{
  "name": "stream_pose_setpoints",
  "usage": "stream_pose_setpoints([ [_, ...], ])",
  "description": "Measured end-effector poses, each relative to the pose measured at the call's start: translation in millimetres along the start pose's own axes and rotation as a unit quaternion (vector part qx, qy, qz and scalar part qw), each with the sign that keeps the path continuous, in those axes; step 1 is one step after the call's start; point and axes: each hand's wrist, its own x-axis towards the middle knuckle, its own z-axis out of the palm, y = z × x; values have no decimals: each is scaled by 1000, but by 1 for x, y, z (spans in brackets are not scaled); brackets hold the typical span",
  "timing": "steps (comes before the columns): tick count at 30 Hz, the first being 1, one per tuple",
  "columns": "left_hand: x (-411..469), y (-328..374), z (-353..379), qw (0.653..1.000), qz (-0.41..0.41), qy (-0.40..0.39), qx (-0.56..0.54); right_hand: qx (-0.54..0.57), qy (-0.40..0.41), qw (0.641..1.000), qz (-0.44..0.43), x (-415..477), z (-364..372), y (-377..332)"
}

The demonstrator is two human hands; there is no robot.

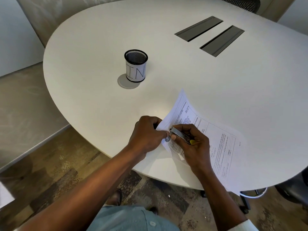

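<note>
A stack of printed paper sheets point(215, 140) lies on the white table point(166, 55) near its front edge, with its far end curling upward. My left hand point(146, 137) pinches the near left corner of the sheets. A small metal tool with a yellow tip point(180, 134) sits in the grip of my right hand point(193, 144). The tool's jaws meet the same paper corner, right beside my left fingertips. A black mesh cup point(135, 65) labelled "IN" stands upright farther back on the left, apart from both hands.
Two dark rectangular cable slots point(209, 35) are set into the table at the back right. A dark mesh chair back point(241, 2) shows beyond the far edge. Chair bases and a white cable point(253, 194) sit under the table on the right.
</note>
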Motion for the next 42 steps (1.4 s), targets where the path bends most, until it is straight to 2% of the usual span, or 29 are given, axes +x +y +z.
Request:
stream_pose_setpoints([
  [4, 5, 4, -2, 999, -20, -28, -21, 29, 5, 999, 14, 0, 0, -3],
  [8, 10, 5, -3, 996, -31, -45, -64, -23, 21, 999, 6, -1, 1, -1],
  [13, 14, 2, 1, 998, -35, -20, -51, -53, 26, 998, -20, -2, 3, 3],
  [28, 15, -6, 10, 983, -74, -33, -163, 5, 17, 1000, -11, -2, 0, 6],
  [36, 11, -2, 14, 980, -81, -34, -177, 10, 15, 1000, -25, -2, -1, 7],
  [42, 12, -3, 17, 983, -72, -37, -167, 71, 16, 997, 19, 0, -5, 3],
])
